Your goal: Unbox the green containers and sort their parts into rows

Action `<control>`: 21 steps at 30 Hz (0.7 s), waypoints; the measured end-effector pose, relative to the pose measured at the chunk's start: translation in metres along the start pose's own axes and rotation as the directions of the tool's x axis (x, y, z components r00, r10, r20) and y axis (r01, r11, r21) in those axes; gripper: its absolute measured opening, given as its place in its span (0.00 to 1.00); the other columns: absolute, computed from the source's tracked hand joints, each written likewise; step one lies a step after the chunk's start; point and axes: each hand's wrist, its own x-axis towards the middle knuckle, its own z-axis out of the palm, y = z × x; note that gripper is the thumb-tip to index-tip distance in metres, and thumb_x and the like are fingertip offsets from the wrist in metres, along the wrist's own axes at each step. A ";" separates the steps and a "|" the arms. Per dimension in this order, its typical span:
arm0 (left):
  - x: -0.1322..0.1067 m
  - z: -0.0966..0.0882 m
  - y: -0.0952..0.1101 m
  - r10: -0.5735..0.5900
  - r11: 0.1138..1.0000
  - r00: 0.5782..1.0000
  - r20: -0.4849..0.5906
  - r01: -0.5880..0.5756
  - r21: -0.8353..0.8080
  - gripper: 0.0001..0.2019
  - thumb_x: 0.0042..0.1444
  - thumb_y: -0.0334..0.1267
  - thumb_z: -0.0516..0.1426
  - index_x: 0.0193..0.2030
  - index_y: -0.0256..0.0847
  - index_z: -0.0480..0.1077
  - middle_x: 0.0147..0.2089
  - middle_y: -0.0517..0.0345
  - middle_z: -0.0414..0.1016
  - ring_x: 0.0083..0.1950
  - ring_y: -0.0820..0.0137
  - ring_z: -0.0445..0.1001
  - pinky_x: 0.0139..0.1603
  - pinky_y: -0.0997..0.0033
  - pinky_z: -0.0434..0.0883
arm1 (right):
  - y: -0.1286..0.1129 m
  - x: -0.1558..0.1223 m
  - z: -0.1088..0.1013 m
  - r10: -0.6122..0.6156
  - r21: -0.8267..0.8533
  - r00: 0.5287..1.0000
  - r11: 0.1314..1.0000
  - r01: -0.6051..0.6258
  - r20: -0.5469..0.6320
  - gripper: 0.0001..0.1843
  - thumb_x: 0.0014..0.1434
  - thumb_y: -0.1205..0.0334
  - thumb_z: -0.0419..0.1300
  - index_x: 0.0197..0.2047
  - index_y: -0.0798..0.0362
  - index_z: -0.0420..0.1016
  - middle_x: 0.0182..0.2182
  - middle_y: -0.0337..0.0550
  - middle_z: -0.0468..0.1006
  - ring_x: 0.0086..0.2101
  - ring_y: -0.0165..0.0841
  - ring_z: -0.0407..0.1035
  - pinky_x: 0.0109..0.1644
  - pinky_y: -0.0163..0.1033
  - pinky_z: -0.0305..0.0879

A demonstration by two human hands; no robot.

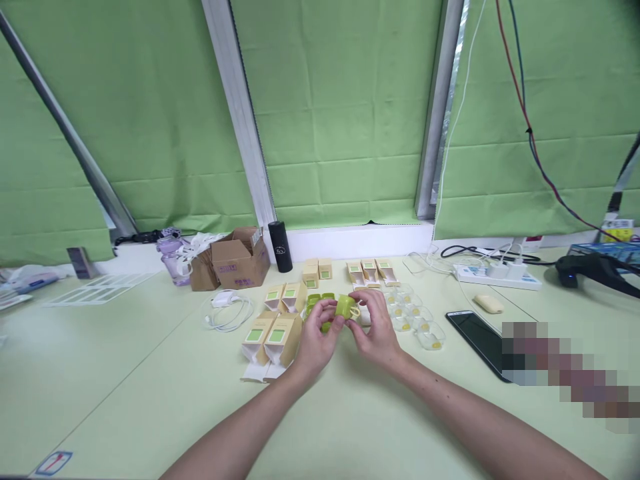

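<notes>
Both my hands meet over the middle of the pale green table (125, 393). My left hand (316, 340) and my right hand (376, 331) pinch a small green jar (345, 306) between their fingers, just above the tabletop. More green jars (316, 301) sit right behind my left hand. Open tan cartons with green labels (273, 339) lie to the left of my hands, and more cartons (371, 271) stand in a row behind. Several clear plastic lids (419, 327) lie to the right of my right hand.
A brown cardboard box (239, 265), a black cylinder (281, 246) and a purple bottle (171, 260) stand at the back. A white charger cable (227, 312) lies left. A black phone (480, 339), a power strip (497, 275) and a black device (595, 270) are at the right.
</notes>
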 end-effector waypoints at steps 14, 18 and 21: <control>-0.002 0.000 0.003 0.063 0.993 0.994 -0.084 -0.054 0.106 0.20 0.68 0.55 0.61 0.56 0.43 0.69 0.57 0.46 0.76 0.56 0.61 0.79 0.53 0.61 0.78 | 0.001 0.000 -0.008 0.026 0.050 0.998 0.998 -0.028 0.051 0.23 0.60 0.62 0.63 0.58 0.45 0.65 0.56 0.51 0.69 0.59 0.50 0.65 0.64 0.60 0.67; -0.003 -0.002 0.003 0.144 0.976 0.984 -0.106 -0.123 0.180 0.16 0.69 0.51 0.60 0.56 0.44 0.70 0.56 0.48 0.72 0.56 0.63 0.77 0.56 0.61 0.77 | 0.000 0.000 -0.009 0.020 0.065 0.998 0.998 -0.024 0.054 0.22 0.61 0.62 0.63 0.58 0.45 0.65 0.55 0.51 0.70 0.59 0.50 0.65 0.64 0.60 0.67; -0.003 -0.002 0.004 0.198 0.957 0.974 -0.106 -0.169 0.235 0.13 0.70 0.49 0.60 0.55 0.45 0.71 0.55 0.50 0.70 0.55 0.64 0.77 0.58 0.60 0.77 | -0.001 0.001 -0.009 0.020 0.072 0.998 0.997 -0.024 0.062 0.22 0.61 0.62 0.63 0.58 0.45 0.65 0.55 0.51 0.70 0.58 0.50 0.65 0.63 0.60 0.68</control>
